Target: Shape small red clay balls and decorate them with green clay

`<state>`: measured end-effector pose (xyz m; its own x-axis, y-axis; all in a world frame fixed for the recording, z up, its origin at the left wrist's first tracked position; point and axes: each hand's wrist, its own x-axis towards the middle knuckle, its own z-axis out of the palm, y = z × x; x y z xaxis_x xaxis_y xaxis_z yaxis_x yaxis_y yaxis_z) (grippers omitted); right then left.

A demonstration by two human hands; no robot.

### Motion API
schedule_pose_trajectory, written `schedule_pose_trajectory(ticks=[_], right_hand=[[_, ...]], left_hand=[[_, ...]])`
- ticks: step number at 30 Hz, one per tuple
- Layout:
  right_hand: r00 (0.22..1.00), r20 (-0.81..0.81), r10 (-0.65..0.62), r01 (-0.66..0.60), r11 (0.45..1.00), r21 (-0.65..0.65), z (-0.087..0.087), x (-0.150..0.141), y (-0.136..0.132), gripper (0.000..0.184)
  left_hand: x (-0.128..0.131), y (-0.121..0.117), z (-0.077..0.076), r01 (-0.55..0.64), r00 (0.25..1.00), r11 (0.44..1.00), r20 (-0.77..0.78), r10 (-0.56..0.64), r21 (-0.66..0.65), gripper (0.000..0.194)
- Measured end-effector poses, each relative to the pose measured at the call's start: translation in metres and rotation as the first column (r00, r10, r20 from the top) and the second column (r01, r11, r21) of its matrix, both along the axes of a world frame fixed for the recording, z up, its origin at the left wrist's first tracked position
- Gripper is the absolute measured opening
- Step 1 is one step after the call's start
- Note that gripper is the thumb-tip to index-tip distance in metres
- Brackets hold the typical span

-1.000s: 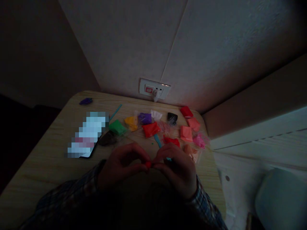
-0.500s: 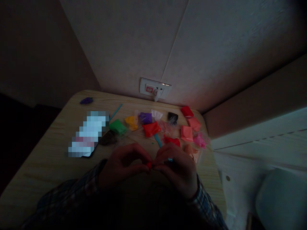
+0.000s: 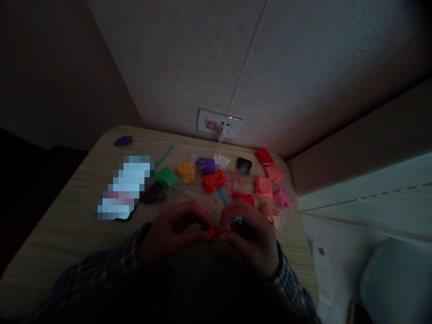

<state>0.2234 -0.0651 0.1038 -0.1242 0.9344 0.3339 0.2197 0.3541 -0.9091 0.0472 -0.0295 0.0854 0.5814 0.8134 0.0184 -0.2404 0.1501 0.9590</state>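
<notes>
A small red lump of modelling clay is pinched between the thumb and forefinger of my left hand. My right hand meets it from the right, its thumb and fingertips pressed together against the lump's edge. Whether those fingers hold a bit of something is too dark to tell. Behind the right hand lies a blue plastic tool, partly hidden; a bit of blue shows through the gap in that hand. Just beyond both hands are a red clay packet and another red packet.
On the wooden table lie a lit phone, a thin blue stick, a purple grape-like piece, and green, yellow, black and pink clay packets. A wall socket holds a plug.
My right fingertips have closed in slightly on the red lump, narrowing the gap between the hands. The whole view has shifted a little; the table items stay put.
</notes>
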Motion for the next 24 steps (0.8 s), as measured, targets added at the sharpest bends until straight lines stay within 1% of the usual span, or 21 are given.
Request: schedule_pose_trajectory(ticks=[8,12,15,24], right_hand=[[1.0,0.028,0.008,-0.009,1.0,0.03,0.002,0.0014,0.0008,0.006],[0.999,0.045,0.01,-0.011,1.0,0.025,0.0032,0.0015,0.0006,0.006],[0.999,0.05,0.009,-0.01,1.0,0.021,0.0027,0.0015,-0.0001,0.005],[0.996,0.084,0.003,-0.009,0.998,0.066,0.0008,0.0006,-0.0005,0.005]], left_hand=[[0.0006,-0.0014,0.0001,-0.008,1.0,0.998,0.023,0.009,-0.064,0.009],[0.0007,-0.0009,-0.0004,0.001,0.999,0.999,0.051,0.001,-0.051,0.008],[0.0008,-0.0004,-0.0006,-0.004,0.999,0.999,0.035,0.005,-0.032,0.008],[0.0007,0.0004,0.0006,-0.012,0.999,0.999,0.032,0.013,-0.032,0.009]])
